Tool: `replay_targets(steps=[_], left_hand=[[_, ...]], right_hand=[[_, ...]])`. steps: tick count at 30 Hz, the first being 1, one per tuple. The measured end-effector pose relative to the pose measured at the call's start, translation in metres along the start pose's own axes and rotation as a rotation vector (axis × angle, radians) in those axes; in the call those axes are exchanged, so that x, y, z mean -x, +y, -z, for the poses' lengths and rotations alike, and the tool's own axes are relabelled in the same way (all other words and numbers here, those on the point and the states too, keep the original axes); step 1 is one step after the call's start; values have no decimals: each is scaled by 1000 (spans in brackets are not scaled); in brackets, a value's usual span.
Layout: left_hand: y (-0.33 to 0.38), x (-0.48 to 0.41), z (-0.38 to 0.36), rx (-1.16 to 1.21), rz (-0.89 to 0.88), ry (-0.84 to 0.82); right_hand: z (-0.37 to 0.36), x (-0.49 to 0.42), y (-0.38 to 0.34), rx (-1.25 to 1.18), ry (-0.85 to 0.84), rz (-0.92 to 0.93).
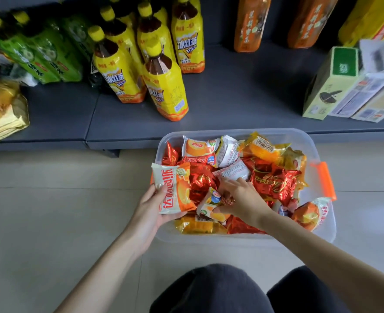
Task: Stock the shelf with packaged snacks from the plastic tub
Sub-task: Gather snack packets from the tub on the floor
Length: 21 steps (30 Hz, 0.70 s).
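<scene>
A clear plastic tub (326, 224) with orange handles sits on the floor in front of the low grey shelf (231, 105). It is full of snack packs, red foil ones (274, 179) and orange-and-white ones. My left hand (150, 213) grips an orange-and-white snack pack (173, 190) at the tub's left rim. My right hand (240, 199) reaches into the tub and pinches a smaller orange-and-white pack (211, 205) between thumb and fingers.
Yellow iced-tea bottles (164, 86) stand mid-shelf, green bottles (39, 55) to the left, orange bottles (252, 23) at the back. Boxes (331, 84) lean at the right, a gold bag (1, 111) at the left. My knees (209, 290) are below.
</scene>
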State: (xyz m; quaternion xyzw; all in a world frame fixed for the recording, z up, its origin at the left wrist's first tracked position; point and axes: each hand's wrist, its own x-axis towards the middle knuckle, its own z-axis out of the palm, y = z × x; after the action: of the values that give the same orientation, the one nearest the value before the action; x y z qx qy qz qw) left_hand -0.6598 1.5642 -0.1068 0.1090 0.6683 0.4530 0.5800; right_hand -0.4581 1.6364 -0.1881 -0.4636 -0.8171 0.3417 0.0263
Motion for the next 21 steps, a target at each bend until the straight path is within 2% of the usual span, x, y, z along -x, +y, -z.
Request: replay_targets(steps=[2, 6, 9, 15, 21], left_hand=[[13, 9, -4, 16, 36, 24], [54, 37, -8, -35, 23, 9], [90, 69, -14, -132, -40, -11], [170, 158, -42, -236, -103, -16], [243, 256, -64, -250, -198, -14]], right_hand=[[9, 7, -8, -125, 15, -33], [55, 23, -38, -598, 26, -235], [104, 45, -68, -744, 27, -329], [205, 109, -139, -1142, 173, -528], [309, 173, -215, -1399, 161, -497]])
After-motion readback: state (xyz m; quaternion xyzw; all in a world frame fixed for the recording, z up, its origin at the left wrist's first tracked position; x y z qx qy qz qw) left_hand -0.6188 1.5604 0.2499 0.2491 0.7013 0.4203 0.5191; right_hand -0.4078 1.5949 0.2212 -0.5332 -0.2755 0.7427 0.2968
